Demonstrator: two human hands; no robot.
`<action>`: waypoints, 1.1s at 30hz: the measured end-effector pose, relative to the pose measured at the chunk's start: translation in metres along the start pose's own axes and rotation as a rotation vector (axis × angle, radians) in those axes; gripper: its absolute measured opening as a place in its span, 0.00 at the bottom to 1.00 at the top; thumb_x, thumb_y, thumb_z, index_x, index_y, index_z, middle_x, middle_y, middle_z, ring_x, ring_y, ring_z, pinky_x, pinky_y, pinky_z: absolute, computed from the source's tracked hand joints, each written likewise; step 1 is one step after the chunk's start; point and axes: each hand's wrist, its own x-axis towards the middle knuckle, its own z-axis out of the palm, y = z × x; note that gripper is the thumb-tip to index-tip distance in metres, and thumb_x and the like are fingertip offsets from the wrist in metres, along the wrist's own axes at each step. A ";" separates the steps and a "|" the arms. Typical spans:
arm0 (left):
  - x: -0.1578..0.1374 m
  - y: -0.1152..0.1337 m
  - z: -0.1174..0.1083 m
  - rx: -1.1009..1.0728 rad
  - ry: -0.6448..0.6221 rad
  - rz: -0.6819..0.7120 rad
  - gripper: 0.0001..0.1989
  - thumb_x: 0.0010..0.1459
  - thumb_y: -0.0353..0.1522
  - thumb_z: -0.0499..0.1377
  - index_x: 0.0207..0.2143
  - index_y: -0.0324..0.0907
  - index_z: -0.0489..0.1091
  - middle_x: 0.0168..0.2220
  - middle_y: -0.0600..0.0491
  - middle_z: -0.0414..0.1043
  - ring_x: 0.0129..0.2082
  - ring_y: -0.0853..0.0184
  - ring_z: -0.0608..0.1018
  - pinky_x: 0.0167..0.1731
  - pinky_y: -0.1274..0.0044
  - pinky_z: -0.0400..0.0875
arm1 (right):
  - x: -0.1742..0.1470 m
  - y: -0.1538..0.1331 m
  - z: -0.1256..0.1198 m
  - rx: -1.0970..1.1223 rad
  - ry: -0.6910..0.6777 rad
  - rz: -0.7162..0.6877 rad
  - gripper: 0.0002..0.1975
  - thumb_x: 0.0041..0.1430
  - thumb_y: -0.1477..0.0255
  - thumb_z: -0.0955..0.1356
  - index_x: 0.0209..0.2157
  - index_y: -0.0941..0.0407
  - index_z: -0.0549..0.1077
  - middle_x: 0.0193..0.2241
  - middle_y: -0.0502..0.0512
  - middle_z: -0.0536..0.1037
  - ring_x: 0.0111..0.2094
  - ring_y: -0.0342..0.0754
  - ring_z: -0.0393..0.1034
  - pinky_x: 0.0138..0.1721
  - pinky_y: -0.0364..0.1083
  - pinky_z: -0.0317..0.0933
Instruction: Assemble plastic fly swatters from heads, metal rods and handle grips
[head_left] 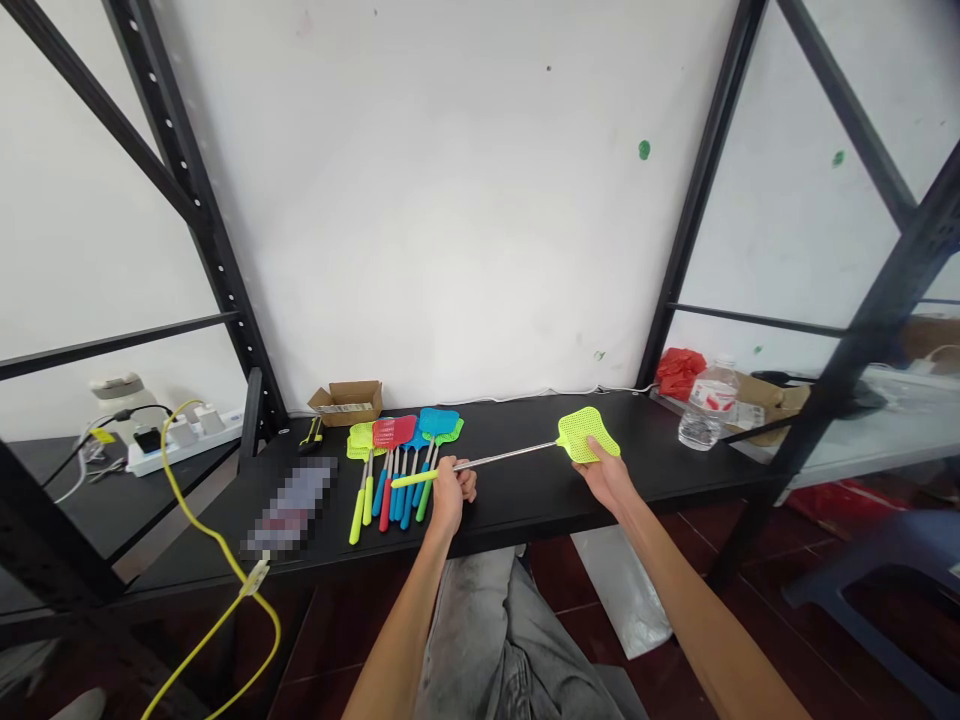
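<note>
A yellow-green fly swatter with a thin metal shaft stretches between my two hands above the black shelf. My left hand is closed around the shaft close to the yellow-green handle. At the other end, my right hand grips the perforated paddle by its lower right edge, thumb on top. Left of my left hand lies a row of several more fly swatters with yellow, red, blue and green paddles. Their paddles overlap toward the wall, and their handles point at me.
Behind the row stands an open cardboard box, with a yellow-black cutter beside it. A blurred-out flat object has a yellow cable attached. At right are a water bottle and a red bag. Black posts frame the shelf.
</note>
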 end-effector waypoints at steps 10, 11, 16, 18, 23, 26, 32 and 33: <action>0.001 -0.001 -0.001 0.021 -0.014 -0.003 0.20 0.58 0.42 0.45 0.15 0.46 0.47 0.13 0.63 0.39 0.13 0.74 0.48 0.14 0.80 0.51 | -0.004 -0.001 0.005 -0.014 -0.010 -0.005 0.16 0.44 0.69 0.77 0.36 0.54 0.75 0.36 0.51 0.80 0.33 0.47 0.73 0.28 0.44 0.67; 0.001 -0.001 -0.001 0.024 -0.017 -0.005 0.20 0.57 0.42 0.45 0.15 0.46 0.47 0.13 0.63 0.39 0.13 0.74 0.48 0.14 0.80 0.51 | -0.004 -0.001 0.005 -0.016 -0.013 -0.004 0.16 0.44 0.69 0.77 0.36 0.54 0.75 0.36 0.51 0.80 0.32 0.47 0.73 0.28 0.44 0.67; 0.001 0.000 -0.001 0.044 -0.028 -0.007 0.21 0.58 0.44 0.45 0.16 0.46 0.47 0.13 0.63 0.39 0.13 0.74 0.48 0.15 0.80 0.51 | -0.004 0.000 0.005 -0.030 -0.020 -0.009 0.16 0.44 0.68 0.77 0.36 0.53 0.75 0.36 0.52 0.80 0.33 0.48 0.74 0.28 0.45 0.67; 0.000 0.001 -0.001 0.056 -0.032 -0.011 0.21 0.58 0.44 0.44 0.15 0.46 0.47 0.13 0.63 0.39 0.13 0.74 0.48 0.15 0.80 0.51 | -0.005 -0.001 0.005 -0.046 -0.022 -0.010 0.16 0.45 0.68 0.77 0.37 0.53 0.74 0.36 0.52 0.80 0.32 0.48 0.74 0.28 0.45 0.67; 0.000 0.002 0.003 0.101 -0.050 -0.024 0.22 0.59 0.44 0.43 0.15 0.46 0.48 0.13 0.62 0.40 0.13 0.74 0.48 0.15 0.80 0.51 | -0.010 0.001 0.013 -0.141 -0.052 -0.027 0.17 0.45 0.65 0.77 0.37 0.55 0.75 0.33 0.55 0.81 0.29 0.49 0.75 0.26 0.45 0.67; -0.001 0.001 0.007 0.147 -0.073 -0.041 0.22 0.58 0.45 0.46 0.15 0.45 0.50 0.12 0.62 0.42 0.13 0.74 0.49 0.14 0.80 0.49 | -0.018 0.019 0.033 -0.212 -0.072 -0.010 0.16 0.45 0.65 0.77 0.35 0.56 0.75 0.30 0.55 0.81 0.26 0.49 0.75 0.23 0.44 0.66; -0.001 0.001 0.004 0.162 -0.059 -0.033 0.22 0.58 0.46 0.44 0.15 0.45 0.48 0.12 0.62 0.41 0.13 0.75 0.48 0.14 0.80 0.50 | -0.036 0.060 0.077 -0.168 -0.095 0.021 0.15 0.48 0.64 0.75 0.36 0.56 0.75 0.31 0.55 0.80 0.25 0.48 0.74 0.22 0.44 0.64; 0.000 0.002 0.003 0.158 -0.057 -0.033 0.22 0.58 0.46 0.44 0.15 0.46 0.48 0.12 0.62 0.41 0.13 0.75 0.48 0.14 0.80 0.50 | -0.039 0.062 0.079 -0.150 -0.087 0.020 0.15 0.48 0.64 0.75 0.36 0.56 0.75 0.31 0.55 0.80 0.24 0.48 0.74 0.22 0.44 0.64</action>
